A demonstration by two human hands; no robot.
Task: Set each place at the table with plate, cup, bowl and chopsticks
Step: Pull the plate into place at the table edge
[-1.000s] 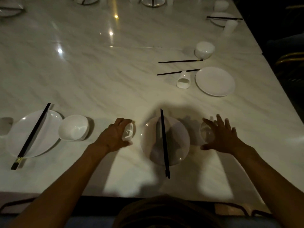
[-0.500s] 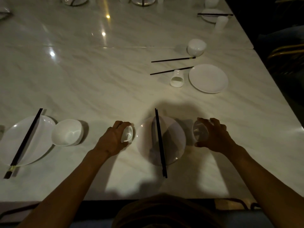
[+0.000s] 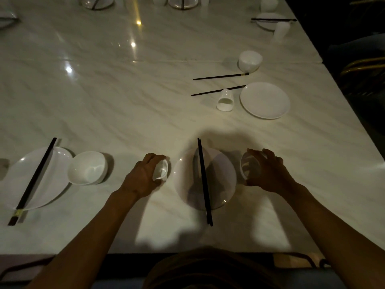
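Near edge of the marble bench (image 3: 104, 101), one place in the making. Left hand (image 3: 143, 178) wrapped round a small white cup (image 3: 160, 170), grip narrow and holding it tipped, mouth turned toward the plate (image 3: 205, 178), just left of the plate's rim. Right hand (image 3: 268, 172) curled over a small white bowl (image 3: 249, 166), fingers on the far rim, thumb at the near side, grip closed on it; bowl tilted, just right of the plate. Whether cup or bowl touches the bench, not clear in the dim light. Probably held so in order to flank the plate, one vessel on either side, matching the layout wanted.

Black chopsticks (image 3: 204, 180) laid as a pair straight across the plate, far tips past its far rim, near ends overhanging toward the bench edge. Nothing else on the plate; cup and bowl both without contents so far as visible.

To the left, another place: a plate (image 3: 52, 184) with chopsticks (image 3: 33, 181) lying slantwise over it, and a bowl (image 3: 87, 167) upright and bare inside, touching or nearly touching its right rim.

Farther off on the right, an unsorted place: plate (image 3: 265, 100) bare, a cup (image 3: 225, 100) on its side just beside it, two chopsticks (image 3: 220, 76) lying apart from each other, a bowl (image 3: 250, 61) beyond them, apparently mouth down.
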